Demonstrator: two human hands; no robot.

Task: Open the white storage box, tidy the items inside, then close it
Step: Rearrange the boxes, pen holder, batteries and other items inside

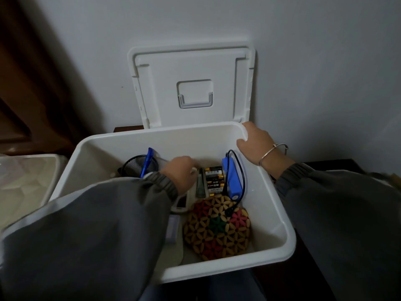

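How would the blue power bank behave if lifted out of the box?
The blue power bank has a hard-looking case, so it is probably rigid. Its looped black cable would likely dangle and may snag the beaded mat its plug rests on.

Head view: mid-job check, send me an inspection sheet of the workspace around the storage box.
Surface: dark furniture top under the box, mostly hidden.
Job's things: white storage box open; lid upright against the wall behind it; inside are a mesh cup holding a blue pen, batteries, a blue power bank and a beaded mat.
Clutter: pale container left of the box.
Grippers: left hand reaches inside beside the batteries, fingers hidden; right hand grips the rim's far right corner, bracelet on the wrist.
Cables: black cable looped around the power bank, plug on the mat.
Surroundings: plain wall.
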